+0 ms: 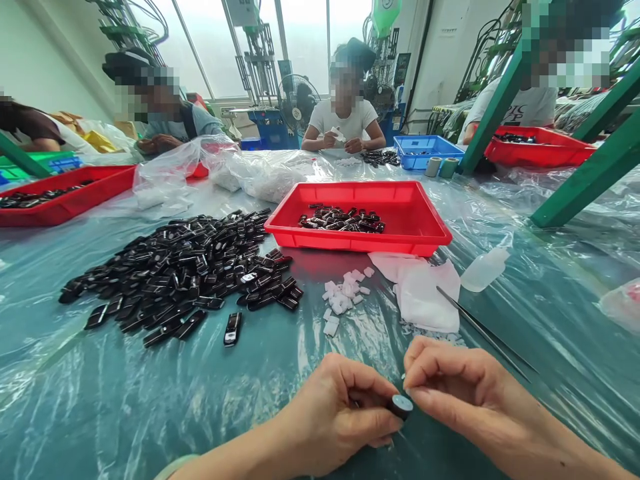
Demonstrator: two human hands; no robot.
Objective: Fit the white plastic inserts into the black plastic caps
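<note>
My left hand point(345, 407) grips a small black plastic piece point(402, 405) between thumb and fingers, its pale grey rounded end facing up. Close to that end, my right hand point(460, 390) is pinched, with a tiny whitish bit at the fingertips that I cannot make out. One glossy black piece with silver lines point(232, 329) lies alone on the table, beside a large pile of similar black pieces point(185, 267). Small white pads point(341, 293) are scattered beyond my hands. Metal tweezers point(485, 333) rest with their tip on a folded white cloth point(430, 293).
A red tray point(357, 241) with more black pieces stands beyond the pads. A translucent bottle point(484, 269) lies right of the cloth. Plastic sheeting covers the green table point(190, 407). Green posts point(593, 175) rise at the right. Several people sit around the far side.
</note>
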